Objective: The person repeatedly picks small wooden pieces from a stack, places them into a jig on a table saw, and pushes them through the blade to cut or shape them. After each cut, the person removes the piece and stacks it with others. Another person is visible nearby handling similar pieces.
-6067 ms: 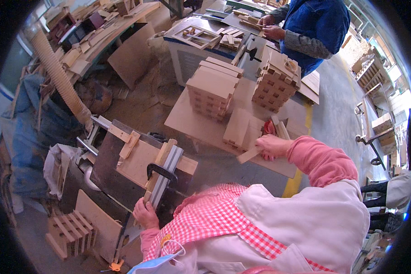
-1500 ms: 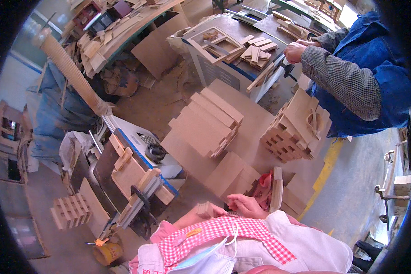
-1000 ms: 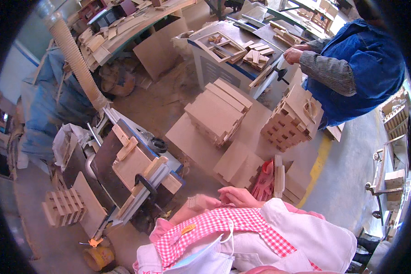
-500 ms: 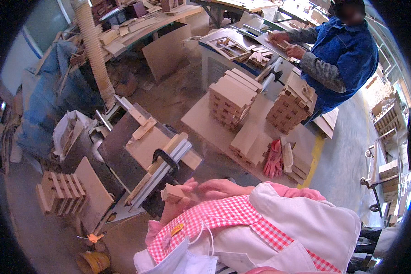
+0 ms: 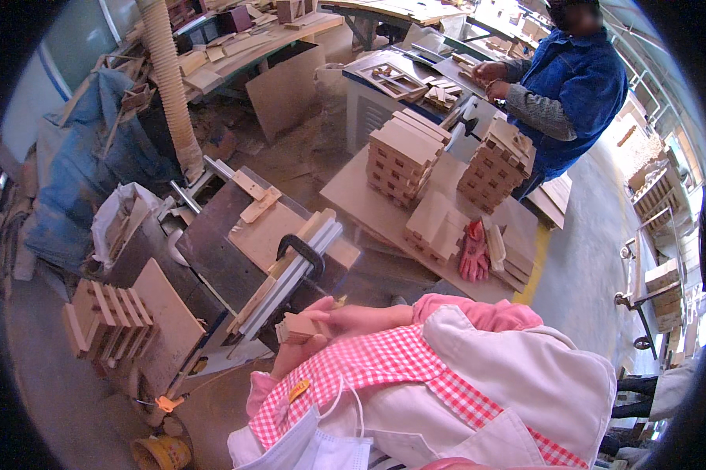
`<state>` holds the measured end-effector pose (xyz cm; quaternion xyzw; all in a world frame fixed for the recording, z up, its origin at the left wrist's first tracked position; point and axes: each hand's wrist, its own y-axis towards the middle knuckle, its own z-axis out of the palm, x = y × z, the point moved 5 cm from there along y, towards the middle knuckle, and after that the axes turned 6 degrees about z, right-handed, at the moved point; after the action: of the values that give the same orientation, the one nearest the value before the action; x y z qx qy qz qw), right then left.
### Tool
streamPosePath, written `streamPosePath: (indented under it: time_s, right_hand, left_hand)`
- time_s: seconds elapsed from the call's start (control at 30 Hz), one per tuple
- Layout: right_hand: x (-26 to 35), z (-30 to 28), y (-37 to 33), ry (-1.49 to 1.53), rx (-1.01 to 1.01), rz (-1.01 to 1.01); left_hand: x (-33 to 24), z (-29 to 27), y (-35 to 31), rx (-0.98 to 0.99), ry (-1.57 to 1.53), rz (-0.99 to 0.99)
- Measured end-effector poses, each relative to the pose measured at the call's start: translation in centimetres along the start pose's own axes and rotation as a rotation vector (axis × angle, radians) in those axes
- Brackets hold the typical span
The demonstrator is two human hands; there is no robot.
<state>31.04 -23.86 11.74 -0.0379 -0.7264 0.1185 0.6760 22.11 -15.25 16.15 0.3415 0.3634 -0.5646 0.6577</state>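
Close to my body, my left hand (image 5: 292,354) is closed round a small stack of short wooden pieces (image 5: 292,329). My right hand (image 5: 336,317) meets it from the right, its fingers closed at the far end of the same pieces; part of the grip is hidden. A small yellowish bit (image 5: 340,301) shows beside the right fingers; I cannot make out what it is. Just ahead stands a table saw (image 5: 204,235) with a wood and metal fence (image 5: 286,278), held by a black clamp (image 5: 302,254).
Notched wooden boards (image 5: 408,149) stand in stacks on a low panel (image 5: 345,184) ahead, with red gloves (image 5: 474,254) beside them. Slatted boards (image 5: 110,321) are at the left. A co-worker (image 5: 576,86) in blue handles wood at the far bench. A ribbed hose (image 5: 165,86) hangs at the back.
My right hand has moved left, onto the wooden pieces in my left hand. The view has shifted slightly. The co-worker's hands have drawn closer together.
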Motion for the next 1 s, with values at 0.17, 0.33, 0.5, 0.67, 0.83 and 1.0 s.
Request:
streamPosePath:
  time_s: [0.17, 0.33, 0.5, 0.67, 0.83, 1.0]
  right_hand:
    - [-0.1, 1.0, 1.5, 0.056, -0.005, -0.131]
    - [-1.2, 1.7, 3.7, 0.247, 0.028, 0.082]
    - [-1.2, 1.7, 3.8, -0.043, -0.086, -0.116]
    - [0.5, 2.8, 5.1, 0.121, -0.013, -0.205]
    - [4.4, 2.5, 3.0, 0.131, 0.024, -0.004]
    - [6.1, 3.0, 3.8, 0.032, -0.080, -0.142]
  left_hand:
    - [-0.6, -1.1, -0.1, 0.029, 0.302, 0.069]
    - [0.3, -2.9, -0.4, 0.069, 0.253, 0.152]
    - [0.6, -4.0, -1.2, -0.035, 0.074, 0.154]
    - [0.0, -3.9, -1.8, -0.105, -0.068, 0.207]
    - [-0.7, -4.8, -2.2, -0.099, 0.018, 0.157]
    - [-1.1, -5.2, -2.3, -0.109, 0.182, 0.301]
